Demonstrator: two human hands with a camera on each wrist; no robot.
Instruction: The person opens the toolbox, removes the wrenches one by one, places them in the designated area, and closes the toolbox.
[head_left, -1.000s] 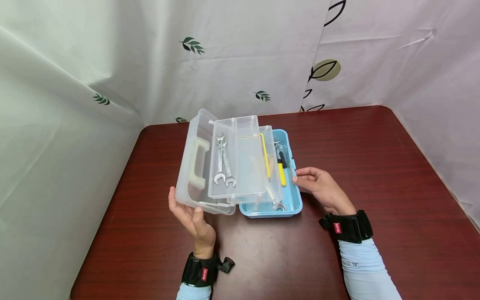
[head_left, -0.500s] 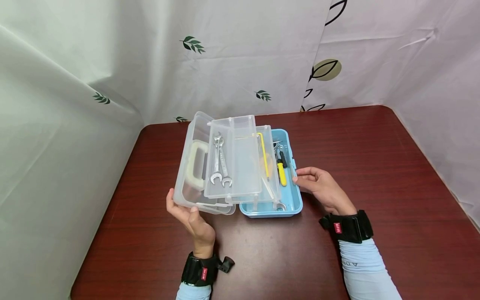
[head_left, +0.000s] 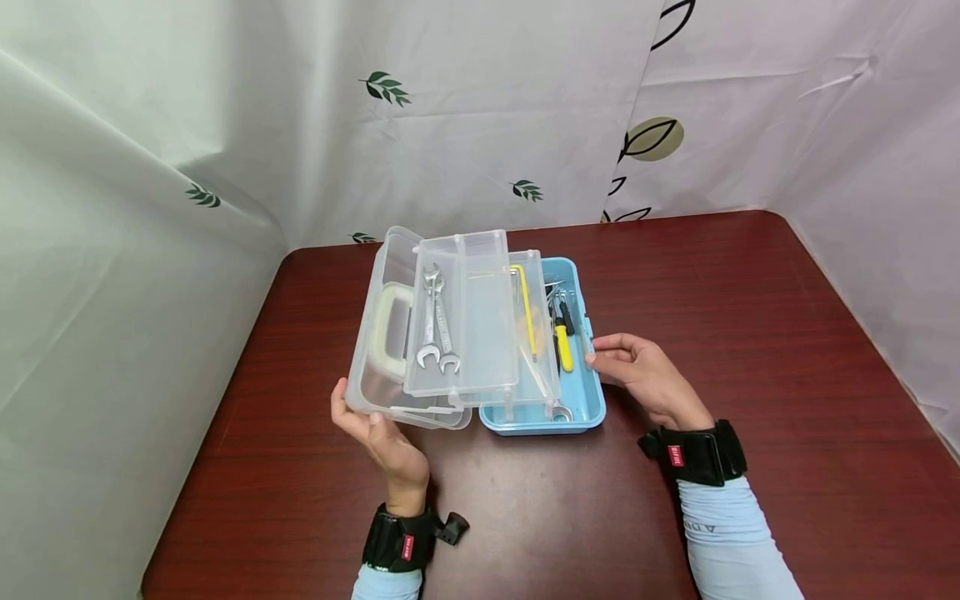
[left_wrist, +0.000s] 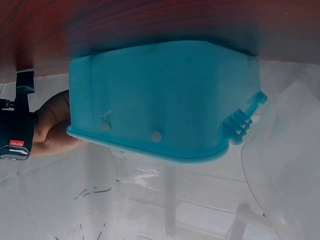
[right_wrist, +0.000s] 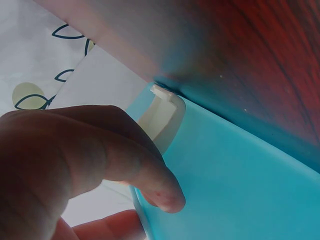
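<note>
Lid (head_left: 382, 333) and clear trays (head_left: 480, 325) swinging further left, toolbox nearly wide open.
I see my left hand (head_left: 382, 442) cupping the lid's corner; right hand (head_left: 637, 375) fingers pinch the blue base (head_left: 581, 417) rim mid-table (head_left: 750, 333). Wrenches (head_left: 435, 321) ride the top tray, screwdrivers (head_left: 562, 333) below.

Pale blue sleeves (head_left: 723, 533), black wrist straps (head_left: 693, 454) with red tags.
</note>
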